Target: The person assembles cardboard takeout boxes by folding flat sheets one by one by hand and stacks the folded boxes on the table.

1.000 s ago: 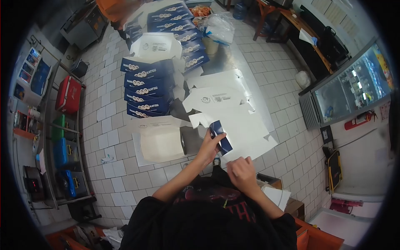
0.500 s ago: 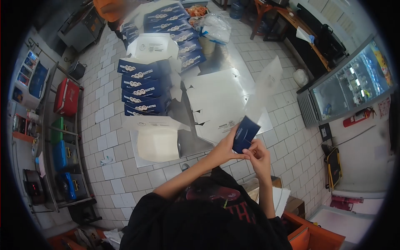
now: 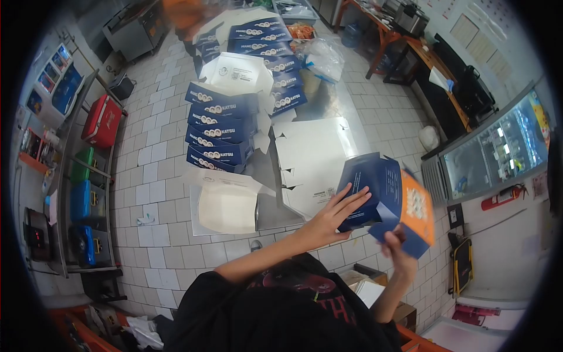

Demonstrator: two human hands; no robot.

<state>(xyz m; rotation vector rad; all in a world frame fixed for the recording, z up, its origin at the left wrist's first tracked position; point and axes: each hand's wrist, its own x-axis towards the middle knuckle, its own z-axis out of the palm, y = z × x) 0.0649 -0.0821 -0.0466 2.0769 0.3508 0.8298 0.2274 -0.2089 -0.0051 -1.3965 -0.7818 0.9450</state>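
In the head view I hold a blue and orange cardboard food box (image 3: pixel 384 190), partly folded with loose flaps, above the right front edge of the metal table. My left hand (image 3: pixel 333 218) grips its left side, with the fingers stretched over the blue panel. At the lower right corner, my right hand (image 3: pixel 402 253) is closed on the box, slightly blurred. Flat white box blanks (image 3: pixel 311 158) lie on the table just beyond the held box. An open box (image 3: pixel 227 208) with its pale inside showing stands to the left, by the table's front edge.
Several opened blue boxes (image 3: pixel 220 126) stand in rows on the metal table (image 3: pixel 274 214), with plastic bags (image 3: pixel 324 58) behind. A person in orange (image 3: pixel 183 14) is at the far end. Shelving with bins (image 3: pixel 88 208) is left; a glass-door fridge (image 3: pixel 487 149) is right.
The box was a flat folded blank turned edge-on; now it is spread and its orange side shows. My right hand has moved right and down; my left hand now lies across the blue panel.
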